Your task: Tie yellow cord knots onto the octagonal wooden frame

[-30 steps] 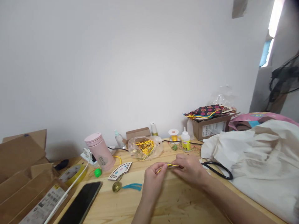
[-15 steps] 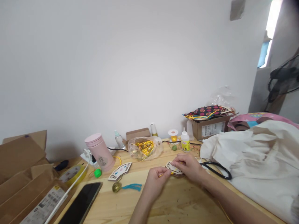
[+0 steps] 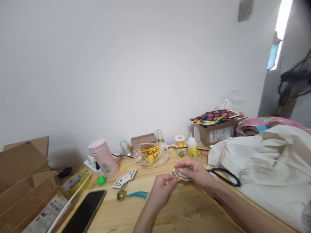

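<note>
My left hand (image 3: 163, 187) is closed in a pinch on yellow cord (image 3: 179, 179) at the near left edge of a small openwork wooden plaque (image 3: 186, 179). Over that plaque, my right hand (image 3: 191, 171) also pinches, with a bit of yellow cord at its fingertips. The right fingers cover much of the plaque. A long yellow strand runs from under the right hand along the forearm to the bottom edge. To the left lies a fan-shaped wooden piece (image 3: 125, 179), joined to a gold bell (image 3: 120, 194) with a blue tassel (image 3: 137, 194).
Behind the hands stand a glue bottle (image 3: 192, 147), a spool of yellow cord (image 3: 179, 141) and a plastic bag of cord and bells (image 3: 151, 154). Leftward are a pink cup (image 3: 104, 158), a phone (image 3: 84, 212) and a cardboard box (image 3: 31, 194). White cloth (image 3: 262, 168) covers the right side.
My right hand's fingertips have shifted slightly left and up over the plaque. The yellow strand beside the right forearm now shows along more of its length. My left hand stays nearly still.
</note>
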Available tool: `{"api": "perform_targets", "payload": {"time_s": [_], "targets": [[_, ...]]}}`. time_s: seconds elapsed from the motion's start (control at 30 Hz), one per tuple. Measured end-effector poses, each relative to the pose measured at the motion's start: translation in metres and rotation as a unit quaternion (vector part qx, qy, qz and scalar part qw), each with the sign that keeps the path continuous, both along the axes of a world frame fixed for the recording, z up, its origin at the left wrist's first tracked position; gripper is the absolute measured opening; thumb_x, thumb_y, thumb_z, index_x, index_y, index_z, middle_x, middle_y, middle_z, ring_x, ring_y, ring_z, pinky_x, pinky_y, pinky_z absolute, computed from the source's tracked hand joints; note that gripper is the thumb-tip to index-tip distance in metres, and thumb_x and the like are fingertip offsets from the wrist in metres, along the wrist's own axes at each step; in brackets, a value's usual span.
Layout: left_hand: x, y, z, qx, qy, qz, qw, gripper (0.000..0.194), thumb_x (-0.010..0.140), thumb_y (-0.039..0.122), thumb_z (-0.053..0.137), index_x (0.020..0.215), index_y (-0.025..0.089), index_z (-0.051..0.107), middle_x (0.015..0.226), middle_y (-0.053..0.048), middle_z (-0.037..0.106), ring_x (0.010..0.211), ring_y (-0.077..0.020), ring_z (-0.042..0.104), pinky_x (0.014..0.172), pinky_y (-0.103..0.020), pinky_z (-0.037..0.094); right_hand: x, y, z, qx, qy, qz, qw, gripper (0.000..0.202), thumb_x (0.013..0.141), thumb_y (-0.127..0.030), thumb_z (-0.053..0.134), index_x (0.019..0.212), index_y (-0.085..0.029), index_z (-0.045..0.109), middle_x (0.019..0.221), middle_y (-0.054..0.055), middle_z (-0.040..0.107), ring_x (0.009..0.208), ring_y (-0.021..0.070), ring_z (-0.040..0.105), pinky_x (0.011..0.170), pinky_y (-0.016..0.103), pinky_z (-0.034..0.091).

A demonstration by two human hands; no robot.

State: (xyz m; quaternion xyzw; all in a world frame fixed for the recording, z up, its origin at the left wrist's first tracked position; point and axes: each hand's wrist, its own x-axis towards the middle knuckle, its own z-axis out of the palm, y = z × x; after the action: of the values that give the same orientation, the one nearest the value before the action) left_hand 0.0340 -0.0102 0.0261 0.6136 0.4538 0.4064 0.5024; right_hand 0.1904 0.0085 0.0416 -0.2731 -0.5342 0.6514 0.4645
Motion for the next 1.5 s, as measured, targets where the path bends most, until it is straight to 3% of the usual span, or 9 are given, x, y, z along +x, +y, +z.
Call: {"api": "perform_targets", "payload": {"time_s": [0.33, 0.57, 0.7, 0.83, 1.17, 1.27, 1.37, 1.43, 1.5], "targets": [[-0.001, 0.001, -0.004, 0.000, 0.019, 0.014, 1.000, 0.034, 0.064, 0.041, 0.059, 0.078, 0.010, 0.067, 0.073, -0.007, 0.067, 0.063, -0.0156, 0.054, 0.059, -0.023, 0.038, -0.002, 0.004, -0.006, 0.000, 0.023, -0.038, 0.999, 0.034, 0.059, -0.040, 0.070, 0.082, -0.015, 0.061, 0.078, 0.005, 0.064, 0.069, 0.0161, 0.057, 0.061, 0.026, 0.042], [0.000, -0.001, -0.003, 0.018, 0.038, 0.013, 0.999, 0.030, 0.067, 0.036, 0.058, 0.076, 0.010, 0.067, 0.073, -0.007, 0.067, 0.062, -0.0156, 0.054, 0.058, -0.023, 0.038, -0.003, 0.009, -0.010, -0.021, 0.069, -0.043, 0.996, 0.030, 0.058, -0.033, 0.072, 0.080, -0.015, 0.061, 0.076, 0.004, 0.064, 0.061, 0.0118, 0.055, 0.052, 0.020, 0.039], [0.003, -0.001, -0.002, 0.027, 0.036, 0.042, 0.998, 0.026, 0.066, 0.034, 0.058, 0.072, 0.010, 0.067, 0.069, -0.006, 0.067, 0.060, -0.0152, 0.053, 0.056, -0.022, 0.037, 0.002, 0.009, -0.006, -0.067, 0.076, -0.029, 0.994, 0.028, 0.061, -0.031, 0.069, 0.082, -0.015, 0.061, 0.077, 0.006, 0.064, 0.035, 0.0010, 0.034, 0.034, 0.014, 0.020], [0.004, 0.002, -0.005, 0.030, 0.005, 0.075, 0.997, 0.024, 0.063, 0.034, 0.060, 0.065, 0.010, 0.065, 0.060, -0.004, 0.064, 0.055, -0.0132, 0.052, 0.052, -0.020, 0.037, 0.006, 0.009, -0.002, -0.087, 0.072, -0.015, 0.993, 0.026, 0.063, -0.029, 0.066, 0.084, -0.014, 0.061, 0.079, 0.009, 0.064, 0.031, -0.0016, 0.014, 0.034, 0.016, 0.005], [0.001, 0.004, -0.005, 0.045, 0.012, 0.074, 0.996, 0.027, 0.066, 0.035, 0.058, 0.070, 0.010, 0.066, 0.064, -0.005, 0.066, 0.057, -0.0141, 0.053, 0.055, -0.021, 0.038, 0.004, 0.009, -0.006, -0.092, 0.061, 0.005, 0.994, 0.028, 0.064, -0.027, 0.068, 0.088, -0.016, 0.059, 0.083, 0.007, 0.063, 0.031, -0.0018, 0.022, 0.033, 0.015, 0.009], [0.001, 0.003, -0.004, 0.033, 0.005, 0.077, 0.996, 0.028, 0.064, 0.036, 0.060, 0.070, 0.010, 0.067, 0.064, -0.006, 0.066, 0.056, -0.0145, 0.054, 0.054, -0.022, 0.038, 0.005, 0.007, -0.008, -0.084, 0.072, 0.002, 0.994, 0.029, 0.064, -0.027, 0.068, 0.089, -0.016, 0.059, 0.083, 0.006, 0.064, 0.039, 0.0023, 0.043, 0.035, 0.013, 0.023], [0.001, 0.003, -0.003, 0.021, -0.013, 0.075, 0.997, 0.029, 0.062, 0.036, 0.061, 0.070, 0.010, 0.068, 0.064, -0.006, 0.067, 0.057, -0.0153, 0.054, 0.055, -0.023, 0.039, 0.004, 0.006, -0.009, -0.072, 0.099, 0.005, 0.993, 0.028, 0.064, -0.025, 0.069, 0.088, -0.016, 0.058, 0.085, 0.007, 0.064, 0.066, 0.0117, 0.057, 0.050, 0.016, 0.038], [0.001, 0.002, -0.001, 0.021, -0.014, 0.067, 0.997, 0.029, 0.063, 0.036, 0.061, 0.071, 0.010, 0.069, 0.064, -0.006, 0.067, 0.057, -0.0151, 0.053, 0.055, -0.023, 0.038, 0.003, 0.006, -0.010, -0.065, 0.108, -0.002, 0.992, 0.028, 0.063, -0.025, 0.070, 0.087, -0.015, 0.058, 0.084, 0.007, 0.064, 0.069, 0.0127, 0.057, 0.049, 0.016, 0.038], [0.000, 0.002, -0.001, 0.028, -0.006, 0.053, 0.998, 0.029, 0.064, 0.036, 0.060, 0.073, 0.010, 0.069, 0.063, -0.005, 0.066, 0.055, -0.0142, 0.051, 0.053, -0.022, 0.036, 0.002, 0.008, -0.010, -0.063, 0.102, -0.021, 0.993, 0.029, 0.063, -0.026, 0.070, 0.088, -0.015, 0.058, 0.084, 0.007, 0.064, 0.053, 0.0081, 0.053, 0.038, 0.014, 0.029]]}}
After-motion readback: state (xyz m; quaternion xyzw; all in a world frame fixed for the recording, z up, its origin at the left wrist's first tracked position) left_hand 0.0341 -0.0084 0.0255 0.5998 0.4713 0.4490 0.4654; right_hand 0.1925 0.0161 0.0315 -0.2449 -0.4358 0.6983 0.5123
